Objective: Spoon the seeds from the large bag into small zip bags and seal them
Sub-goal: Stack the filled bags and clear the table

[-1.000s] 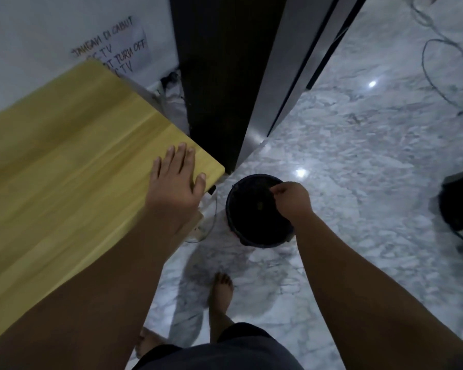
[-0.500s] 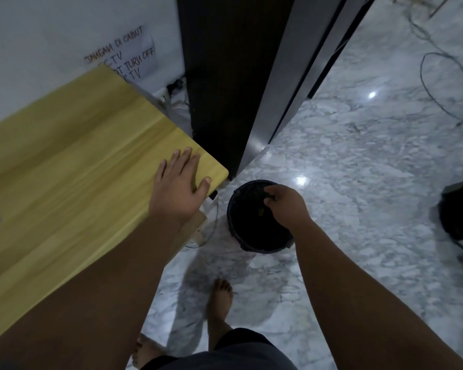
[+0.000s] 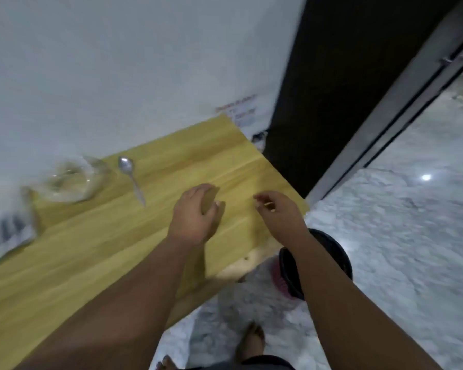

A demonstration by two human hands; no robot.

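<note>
A clear plastic bag [image 3: 70, 180] lies crumpled on the far left of the wooden table [image 3: 91, 252], blurred by motion. A metal spoon [image 3: 131, 177] rests on the table just right of it, bowl toward the wall. My left hand [image 3: 195, 217] hovers over the table's right part with fingers curled and nothing in it. My right hand [image 3: 277, 212] hangs near the table's right corner, fingers loosely apart and apparently empty. A flat whitish sheet or bag [image 3: 8, 231] shows at the left edge, too blurred to identify.
A black bucket [image 3: 332, 252] stands on the marble floor [image 3: 398, 236] below the table's right corner, under my right forearm. A dark door panel [image 3: 332, 89] and metal frame rise behind. My bare feet [image 3: 251, 340] are on the floor by the table edge.
The view swung left and up, bringing the spoon and clear bag into sight. My right hand rose from the bucket to the table corner. My left hand lifted off the tabletop.
</note>
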